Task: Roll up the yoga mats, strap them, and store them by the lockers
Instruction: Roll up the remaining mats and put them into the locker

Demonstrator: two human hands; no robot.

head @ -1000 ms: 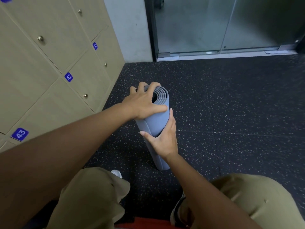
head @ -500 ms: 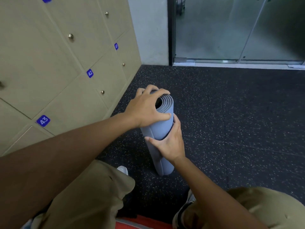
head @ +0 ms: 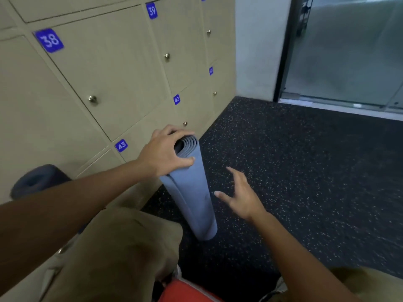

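Blue-grey rolled yoga mat [head: 192, 192] is standing on end on the speckled floor [head: 305, 171] beside the lockers [head: 109, 73], top leaning toward 11 o'clock. Left hand [head: 165, 153] is gripping its top rim; right hand [head: 242, 197] is hovering at 3 o'clock, fingers spread, holding nothing.

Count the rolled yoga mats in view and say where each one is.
2. The blue-grey mat stands on end under the left hand; a dark mat lies by the lockers. Others may be hidden.
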